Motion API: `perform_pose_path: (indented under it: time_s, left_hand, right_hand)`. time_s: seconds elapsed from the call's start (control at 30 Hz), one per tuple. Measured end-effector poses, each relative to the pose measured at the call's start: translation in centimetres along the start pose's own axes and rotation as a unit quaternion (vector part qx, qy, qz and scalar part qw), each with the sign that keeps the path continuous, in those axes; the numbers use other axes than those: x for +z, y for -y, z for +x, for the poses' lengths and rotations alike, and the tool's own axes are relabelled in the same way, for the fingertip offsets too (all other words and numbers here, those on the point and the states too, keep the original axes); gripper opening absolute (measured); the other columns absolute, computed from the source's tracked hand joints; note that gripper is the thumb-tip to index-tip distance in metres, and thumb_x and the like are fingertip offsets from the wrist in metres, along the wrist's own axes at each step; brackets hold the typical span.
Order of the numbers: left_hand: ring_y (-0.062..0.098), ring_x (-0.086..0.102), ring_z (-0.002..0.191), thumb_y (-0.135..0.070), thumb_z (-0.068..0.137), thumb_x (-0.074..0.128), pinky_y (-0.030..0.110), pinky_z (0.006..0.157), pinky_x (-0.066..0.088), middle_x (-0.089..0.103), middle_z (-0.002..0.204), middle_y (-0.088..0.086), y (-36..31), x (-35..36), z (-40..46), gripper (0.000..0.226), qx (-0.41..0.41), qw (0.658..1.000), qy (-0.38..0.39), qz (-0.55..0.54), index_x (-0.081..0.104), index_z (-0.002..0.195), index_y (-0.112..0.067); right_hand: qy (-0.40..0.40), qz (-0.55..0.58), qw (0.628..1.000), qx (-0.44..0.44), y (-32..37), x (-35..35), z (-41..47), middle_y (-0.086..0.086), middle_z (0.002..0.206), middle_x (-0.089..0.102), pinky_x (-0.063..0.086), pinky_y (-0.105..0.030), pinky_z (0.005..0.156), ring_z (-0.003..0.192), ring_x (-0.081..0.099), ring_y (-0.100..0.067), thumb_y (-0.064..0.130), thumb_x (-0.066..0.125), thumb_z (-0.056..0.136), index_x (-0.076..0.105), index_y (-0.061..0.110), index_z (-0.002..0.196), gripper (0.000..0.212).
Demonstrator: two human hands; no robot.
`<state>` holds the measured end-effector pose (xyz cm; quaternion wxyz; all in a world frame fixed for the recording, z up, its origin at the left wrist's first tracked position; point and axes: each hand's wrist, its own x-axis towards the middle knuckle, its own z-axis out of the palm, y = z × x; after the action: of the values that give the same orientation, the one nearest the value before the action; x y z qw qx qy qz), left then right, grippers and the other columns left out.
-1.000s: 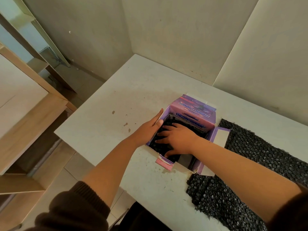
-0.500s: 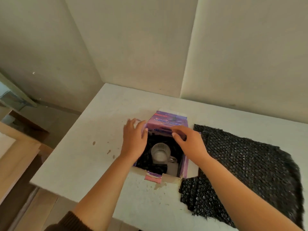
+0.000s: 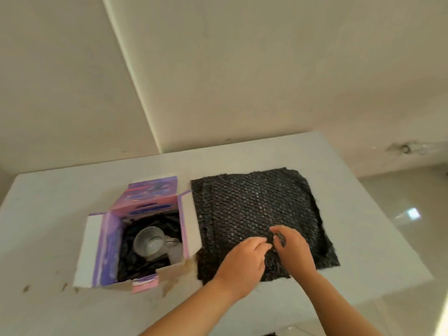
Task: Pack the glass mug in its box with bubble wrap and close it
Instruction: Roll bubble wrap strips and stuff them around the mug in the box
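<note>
Mug (image 3: 148, 243) lies inside the open box (image 3: 108, 246), left of both hands, nested in dark wrap with its flaps spread. Both hands are together over the near part of the black bubble wrap (image 3: 254, 207) sheet spread on the table (image 3: 48, 197). The left hand (image 3: 242, 265) and right hand (image 3: 292, 251) pinch the sheet with curled fingers, fingertips nearly touching.

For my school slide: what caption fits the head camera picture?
Both hands pinch black bubble wrap beside the open box holding a glass mug.
</note>
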<state>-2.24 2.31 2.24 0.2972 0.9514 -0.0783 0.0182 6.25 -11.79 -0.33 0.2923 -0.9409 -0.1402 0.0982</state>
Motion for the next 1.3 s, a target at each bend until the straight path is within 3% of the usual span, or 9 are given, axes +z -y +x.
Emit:
perform_pose_path:
  time_s: [0.1, 0.2, 0.37, 0.47, 0.6, 0.73, 1.03, 1.13, 1.3]
  left_hand:
    - [0.018, 0.017, 0.143, -0.024, 0.099, 0.037, 0.027, 0.115, 0.01, 0.023, 0.154, 0.004, 0.7, 3.7, 0.3, 0.048, -0.076, 0.99, 0.103, 0.062, 0.03, 0.146, -0.016]
    - [0.019, 0.006, 0.145, -0.035, 0.097, 0.042, 0.031, 0.117, 0.004, 0.009, 0.158, 0.003, 1.5, 6.2, 0.5, 0.058, -0.119, 0.975, 0.147, 0.118, 0.019, 0.149, -0.02]
    - [0.021, 0.014, 0.144, -0.042, 0.09, 0.055, 0.033, 0.113, 0.001, 0.022, 0.155, 0.003, 1.4, 9.3, 1.0, 0.065, -0.17, 0.975, 0.083, 0.118, 0.028, 0.146, -0.024]
    - [0.021, 0.022, 0.143, -0.038, 0.088, 0.06, 0.033, 0.111, 0.005, 0.032, 0.151, 0.002, 1.0, 9.7, 1.5, 0.059, -0.19, 0.976, 0.053, 0.094, 0.04, 0.142, -0.023]
    - [0.012, 0.011, 0.145, -0.039, 0.095, 0.048, 0.031, 0.116, 0.003, 0.023, 0.154, -0.006, 0.8, 9.7, 1.5, 0.053, -0.221, 0.973, 0.041, 0.044, 0.034, 0.144, -0.027]
    - [0.01, 0.014, 0.144, -0.046, 0.096, 0.031, 0.026, 0.115, 0.006, 0.03, 0.152, -0.008, 0.0, 9.2, 1.7, 0.051, -0.248, 0.969, 0.02, 0.005, 0.029, 0.144, -0.027]
    - [0.023, 0.052, 0.119, -0.053, 0.09, 0.017, 0.036, 0.097, 0.045, 0.051, 0.135, 0.001, -0.1, 8.1, 2.8, 0.062, -0.286, 0.956, 0.041, 0.053, 0.047, 0.13, -0.015]
    - [0.01, 0.033, 0.137, -0.036, 0.094, 0.043, 0.032, 0.107, 0.038, 0.036, 0.149, -0.007, 0.9, 7.5, 2.1, 0.045, -0.264, 0.961, 0.076, 0.029, 0.045, 0.136, -0.017]
    - [-0.007, 0.016, 0.137, -0.001, 0.091, 0.051, 0.014, 0.108, 0.019, 0.024, 0.148, -0.024, 2.0, 6.8, 1.7, 0.054, -0.258, 0.961, 0.098, -0.018, 0.045, 0.138, -0.026]
  right_hand:
    - [0.054, -0.098, 0.992, -0.065, -4.8, -0.6, -0.4, 0.0, 0.132, 0.056, 0.035, -0.03, 0.104, 0.13, 0.044, -0.019, 0.019, 0.057, 0.09, 0.06, 0.019, 0.122, 0.032]
    - [0.156, -0.187, 0.962, -0.126, -8.9, -1.3, 0.0, 0.009, 0.154, 0.018, 0.016, -0.033, 0.116, 0.145, 0.01, -0.015, 0.039, 0.047, 0.095, 0.037, 0.027, 0.141, 0.049]
    - [0.209, -0.224, 0.931, -0.199, -13.7, -2.1, 1.6, 0.02, 0.151, -0.013, -0.008, -0.028, 0.117, 0.141, -0.016, -0.006, 0.061, 0.031, 0.088, 0.009, 0.039, 0.146, 0.066]
    - [0.193, -0.229, 0.928, -0.221, -14.5, -1.7, 2.3, 0.014, 0.155, 0.001, -0.01, -0.025, 0.113, 0.143, -0.005, -0.009, 0.069, 0.026, 0.081, 0.02, 0.037, 0.146, 0.072]
    - [0.165, -0.265, 0.923, -0.225, -13.9, -1.2, 2.4, -0.001, 0.143, 0.045, 0.029, -0.039, 0.11, 0.132, 0.041, -0.026, 0.062, 0.034, 0.082, 0.05, 0.027, 0.131, 0.062]
    - [0.139, -0.243, 0.925, -0.259, -13.5, -1.0, 2.4, -0.009, 0.131, 0.057, 0.047, -0.05, 0.091, 0.121, 0.053, -0.035, 0.048, 0.072, 0.07, 0.052, 0.021, 0.12, 0.06]
    - [0.114, -0.173, 0.939, -0.274, -14.4, -2.4, 3.0, -0.007, 0.12, 0.06, 0.056, -0.037, 0.082, 0.105, 0.064, -0.023, 0.022, 0.082, 0.065, 0.054, 0.015, 0.11, 0.054]
    - [0.129, -0.128, 0.953, -0.241, -14.5, -3.1, 3.4, -0.002, 0.13, 0.054, 0.056, -0.033, 0.071, 0.095, 0.065, -0.023, 0.022, 0.072, 0.079, 0.061, 0.021, 0.106, 0.029]
    - [0.185, -0.091, 0.955, -0.213, -14.8, -4.4, 4.1, 0.013, 0.144, 0.032, 0.049, -0.027, 0.087, 0.108, 0.057, -0.012, 0.035, 0.049, 0.095, 0.061, 0.029, 0.118, 0.027]
